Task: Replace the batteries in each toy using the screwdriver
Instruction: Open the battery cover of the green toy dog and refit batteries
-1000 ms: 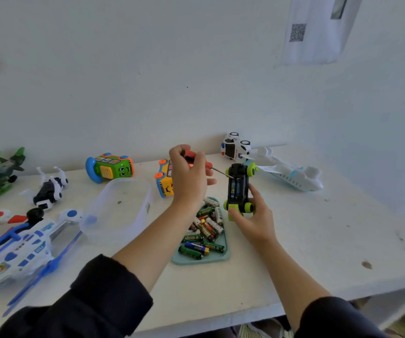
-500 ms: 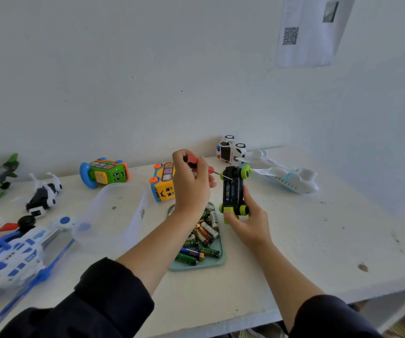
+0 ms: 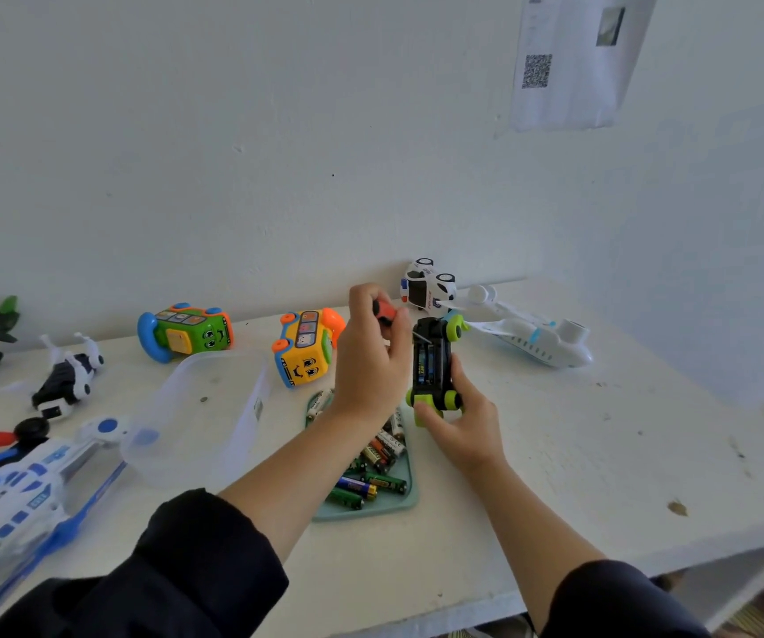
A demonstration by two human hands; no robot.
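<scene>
- The right hand (image 3: 456, 419) grips the black toy car (image 3: 433, 366) with lime-green wheels from below, its underside turned up — batteries show in the open bay.
- The left hand (image 3: 371, 356) is closed around the red-handled screwdriver (image 3: 385, 310), its thin metal shaft touching the car's far end.
- Loose cylindrical batteries (image 3: 371, 472) fill a pale green tray (image 3: 410, 492) on the white bench (image 3: 578, 453), just under both hands.

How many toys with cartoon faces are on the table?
2. The green face toy with a blue handle lies near the wall, left of centre; the yellow-orange face toy lies behind the battery tray. Other toys show no face.
</scene>
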